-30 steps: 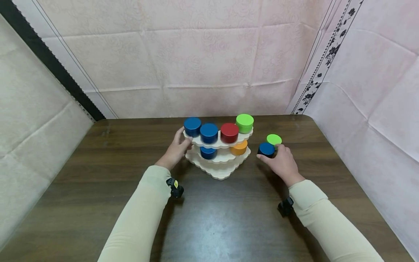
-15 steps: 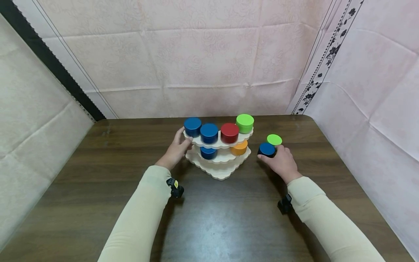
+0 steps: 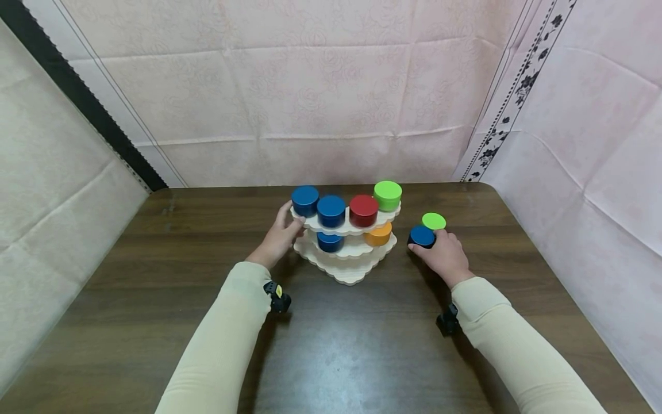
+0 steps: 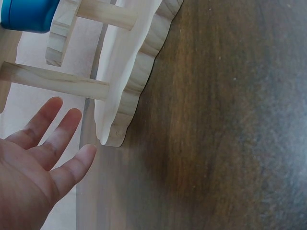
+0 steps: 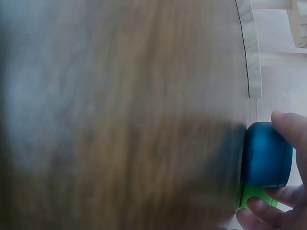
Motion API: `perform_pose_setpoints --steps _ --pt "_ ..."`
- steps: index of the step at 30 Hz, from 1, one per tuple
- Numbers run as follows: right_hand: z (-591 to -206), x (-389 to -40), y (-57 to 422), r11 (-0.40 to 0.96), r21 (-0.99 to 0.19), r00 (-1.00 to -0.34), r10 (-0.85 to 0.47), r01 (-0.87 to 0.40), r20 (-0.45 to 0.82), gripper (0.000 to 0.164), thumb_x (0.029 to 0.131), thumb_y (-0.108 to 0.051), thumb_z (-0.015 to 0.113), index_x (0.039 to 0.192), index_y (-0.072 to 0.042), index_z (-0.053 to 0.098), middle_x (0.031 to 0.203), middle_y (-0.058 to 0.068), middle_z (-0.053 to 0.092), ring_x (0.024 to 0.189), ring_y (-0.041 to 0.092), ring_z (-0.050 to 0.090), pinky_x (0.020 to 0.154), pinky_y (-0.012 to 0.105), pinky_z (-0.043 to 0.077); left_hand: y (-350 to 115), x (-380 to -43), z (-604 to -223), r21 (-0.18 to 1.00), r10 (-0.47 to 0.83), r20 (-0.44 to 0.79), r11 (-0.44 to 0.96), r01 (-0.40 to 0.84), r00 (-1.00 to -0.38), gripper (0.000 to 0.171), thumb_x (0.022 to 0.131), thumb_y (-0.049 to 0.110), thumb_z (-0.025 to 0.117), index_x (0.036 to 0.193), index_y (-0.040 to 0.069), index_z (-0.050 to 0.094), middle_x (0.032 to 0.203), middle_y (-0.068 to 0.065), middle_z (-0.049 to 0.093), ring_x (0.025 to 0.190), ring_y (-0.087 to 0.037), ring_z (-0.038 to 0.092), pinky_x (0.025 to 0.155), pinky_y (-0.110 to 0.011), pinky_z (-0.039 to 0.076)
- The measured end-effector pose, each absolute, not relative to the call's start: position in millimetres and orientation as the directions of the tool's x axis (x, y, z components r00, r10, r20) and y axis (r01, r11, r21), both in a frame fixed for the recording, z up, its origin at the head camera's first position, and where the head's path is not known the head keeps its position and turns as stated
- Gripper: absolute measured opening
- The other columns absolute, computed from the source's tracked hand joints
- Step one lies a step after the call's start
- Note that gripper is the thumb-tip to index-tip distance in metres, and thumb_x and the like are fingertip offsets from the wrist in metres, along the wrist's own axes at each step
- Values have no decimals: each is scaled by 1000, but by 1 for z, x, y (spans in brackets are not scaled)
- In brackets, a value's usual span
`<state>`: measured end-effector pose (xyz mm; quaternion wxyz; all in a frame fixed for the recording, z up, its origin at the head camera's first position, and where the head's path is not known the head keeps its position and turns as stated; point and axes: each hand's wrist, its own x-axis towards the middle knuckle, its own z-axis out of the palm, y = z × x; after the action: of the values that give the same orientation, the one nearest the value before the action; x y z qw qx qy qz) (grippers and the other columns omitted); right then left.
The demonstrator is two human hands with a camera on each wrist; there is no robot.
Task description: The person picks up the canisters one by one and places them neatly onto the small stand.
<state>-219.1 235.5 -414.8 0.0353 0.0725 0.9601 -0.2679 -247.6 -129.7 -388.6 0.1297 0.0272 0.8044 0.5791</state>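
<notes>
A pale wooden three-tier stand [image 3: 349,270] with scalloped edges stands at the table's back. My left hand [image 3: 281,237] holds the left corner of its top tier, thumb on the front edge. In the left wrist view three fingers [image 4: 67,127] spread out below that tier, beside a wooden post [image 4: 57,81]. To the stand's right, my right hand [image 3: 446,256] grips a small round blue tin [image 3: 422,236] between thumb and fingers. The right wrist view shows this tin upright on the table, its side towards the camera. A green tin [image 3: 433,220] stands right behind it, partly hidden.
On the top tier are two blue tins [image 3: 331,210], a red tin [image 3: 364,210] and a green tin [image 3: 387,195]. Below it, a blue tin [image 3: 330,242] and an orange tin [image 3: 378,234] sit on the middle tier. Cloth walls [image 3: 320,115] enclose the brown table [image 3: 331,356].
My right wrist and forearm have shifted slightly left and up in view, while the fingers stay at the blue tin. The left hand and the stand look unchanged.
</notes>
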Motion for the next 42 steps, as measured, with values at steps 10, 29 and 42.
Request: perform_pose_setpoints --steps 10,29,42 --pt "-418 -218 237 834 -529 -988 122 154 -94 81 90 -47 61 139 10 33 130 33 42 115 46 43 94 62 42 -129 -246 -388 939 199 -169 332 -96 -965 67 99 50 42 153 38 5 144 -16 43 129 -35 45 108 -61 28" --pt "-414 -207 234 761 -646 -998 67 57 -9 71 90 -35 65 135 12 36 129 31 39 118 43 39 99 59 39 -130 -247 -387 940 204 -187 322 -114 -961 65 100 48 41 152 39 3 149 -17 38 132 -37 43 109 -62 26" --pt "-416 -204 220 725 -689 -1000 24 16 2 68 87 -27 69 134 11 39 129 29 37 119 41 34 99 58 39 -129 -244 -385 936 199 -170 338 -95 -965 67 99 51 41 152 38 3 147 -15 40 130 -36 44 108 -60 28"
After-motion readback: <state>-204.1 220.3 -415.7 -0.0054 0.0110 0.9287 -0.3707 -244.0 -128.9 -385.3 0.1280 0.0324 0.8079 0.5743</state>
